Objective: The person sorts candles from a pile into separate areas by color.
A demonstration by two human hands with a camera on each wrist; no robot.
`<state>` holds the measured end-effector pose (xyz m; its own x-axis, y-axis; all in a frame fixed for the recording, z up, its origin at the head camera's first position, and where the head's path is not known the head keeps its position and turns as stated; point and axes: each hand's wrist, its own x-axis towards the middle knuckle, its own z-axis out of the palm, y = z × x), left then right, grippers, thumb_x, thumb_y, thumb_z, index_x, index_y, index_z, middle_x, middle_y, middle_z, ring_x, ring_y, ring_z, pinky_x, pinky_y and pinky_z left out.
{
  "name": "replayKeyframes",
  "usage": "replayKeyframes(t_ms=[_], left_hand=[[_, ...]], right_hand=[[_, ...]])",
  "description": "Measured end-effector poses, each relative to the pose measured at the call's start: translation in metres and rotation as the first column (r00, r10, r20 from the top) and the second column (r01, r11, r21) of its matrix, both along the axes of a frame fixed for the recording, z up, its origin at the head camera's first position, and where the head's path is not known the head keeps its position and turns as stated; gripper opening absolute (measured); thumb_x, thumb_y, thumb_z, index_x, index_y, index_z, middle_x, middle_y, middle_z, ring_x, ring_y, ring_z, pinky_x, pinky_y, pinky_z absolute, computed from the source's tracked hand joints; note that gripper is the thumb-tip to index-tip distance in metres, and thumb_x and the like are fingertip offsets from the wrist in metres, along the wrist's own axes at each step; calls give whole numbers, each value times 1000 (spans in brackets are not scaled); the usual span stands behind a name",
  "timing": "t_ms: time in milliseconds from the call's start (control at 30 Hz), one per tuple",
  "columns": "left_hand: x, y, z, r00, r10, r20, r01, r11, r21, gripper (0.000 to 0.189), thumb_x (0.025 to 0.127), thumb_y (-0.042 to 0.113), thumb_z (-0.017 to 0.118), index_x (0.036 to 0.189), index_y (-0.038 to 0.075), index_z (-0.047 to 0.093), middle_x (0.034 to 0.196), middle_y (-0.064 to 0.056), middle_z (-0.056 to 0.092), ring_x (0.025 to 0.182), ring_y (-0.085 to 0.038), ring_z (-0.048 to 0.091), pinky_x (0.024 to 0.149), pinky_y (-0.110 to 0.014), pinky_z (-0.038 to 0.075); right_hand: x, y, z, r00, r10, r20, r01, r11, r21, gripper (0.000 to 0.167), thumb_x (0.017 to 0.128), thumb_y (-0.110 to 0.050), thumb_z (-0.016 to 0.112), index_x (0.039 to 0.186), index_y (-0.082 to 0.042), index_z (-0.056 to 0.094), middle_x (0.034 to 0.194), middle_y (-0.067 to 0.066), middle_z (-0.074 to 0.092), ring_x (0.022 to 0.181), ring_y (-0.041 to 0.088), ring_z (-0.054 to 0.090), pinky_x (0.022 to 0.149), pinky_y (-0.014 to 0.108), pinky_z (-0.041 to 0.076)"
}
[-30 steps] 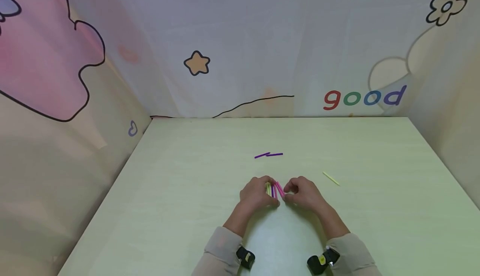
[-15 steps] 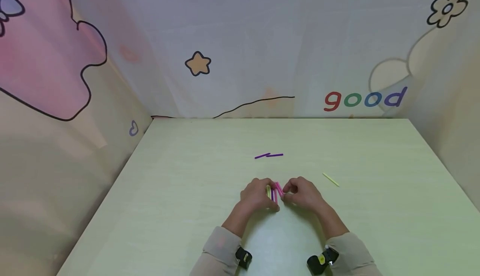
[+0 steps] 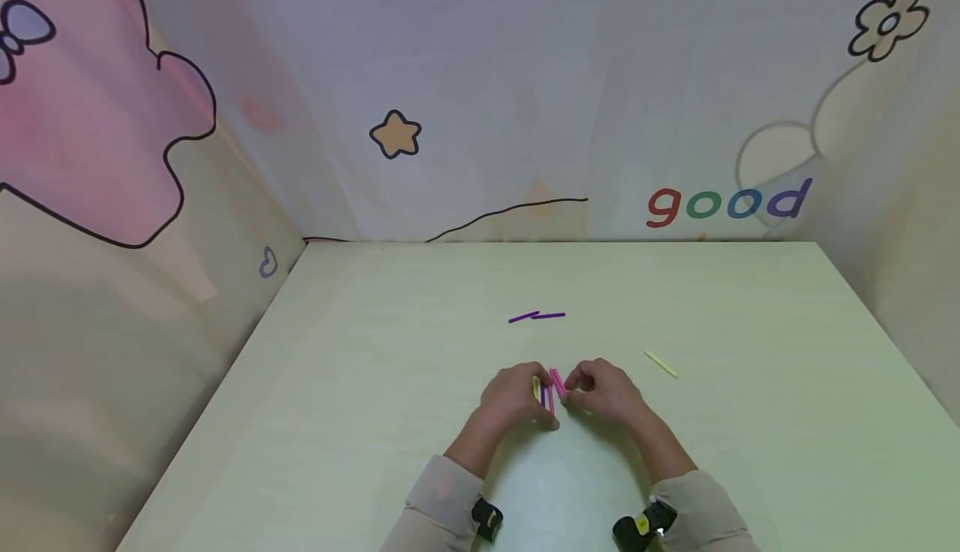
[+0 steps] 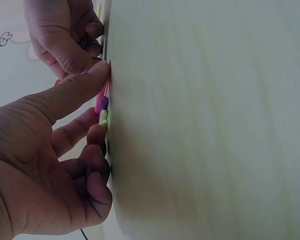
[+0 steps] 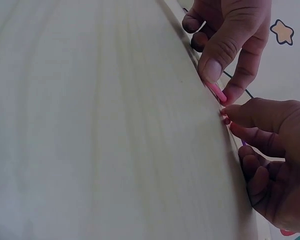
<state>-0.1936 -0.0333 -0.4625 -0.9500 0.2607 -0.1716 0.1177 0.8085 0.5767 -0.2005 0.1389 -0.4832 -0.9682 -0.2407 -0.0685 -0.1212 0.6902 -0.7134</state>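
Observation:
In the head view, my left hand (image 3: 517,393) holds a small row of short thin sticks between its thumb and index finger, at their near and far ends. A yellow-green stick (image 3: 536,387) and a purple stick (image 3: 543,395) show in that row, partly hidden by the hand, beside a pink stick (image 3: 551,402). My right hand (image 3: 609,392) pinches the near end of slanted pink sticks (image 3: 557,383), right against the row's right side. In the left wrist view, the ends of a purple stick (image 4: 104,103) and a yellow-green stick (image 4: 104,116) show beneath the left thumb.
Two purple sticks (image 3: 537,316) lie end to end, slightly overlapping, farther back on the pale table (image 3: 360,352). One yellow-green stick (image 3: 662,364) lies off to the right. A printed cloth (image 3: 480,118) rises behind the table's back edge.
My right hand has shifted very slightly left with the slanted pink sticks, closer to the row. The left hand stays in nearly the same place, and the head view has tilted a little.

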Motion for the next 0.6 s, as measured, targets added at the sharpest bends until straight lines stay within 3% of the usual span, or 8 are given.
replayKeyframes(t_ms=[167, 467, 600], left_hand=[[1, 0, 0, 1000, -20, 1, 20, 1000, -23, 44, 56, 27, 90, 89, 19, 61, 63, 4, 51, 62, -13, 45, 51, -26, 33], [6, -2, 4, 989, -142, -30, 135, 975, -179, 43, 60, 38, 86, 91, 19, 62, 64, 7, 50, 60, -10, 45, 50, -26, 35], [4, -4, 4, 979, -196, -53, 184, 967, -177, 44, 62, 37, 86, 98, 20, 67, 67, 9, 50, 62, -9, 46, 51, -24, 37]], right_hand=[[0, -2, 1, 1000, -7, -2, 7, 1000, 6, 11, 76, -12, 73, 83, -9, 66, 74, 1, 48, 75, 19, 44, 66, 33, 35], [2, -4, 1, 1000, 2, -9, -2, 1000, 2, 11, 75, -12, 73, 83, -9, 66, 74, 0, 49, 75, 18, 45, 67, 33, 37], [1, -2, 2, 1000, 2, -18, -2, 1000, 8, 11, 76, -11, 73, 84, -9, 66, 74, 1, 48, 75, 18, 45, 66, 33, 37]])
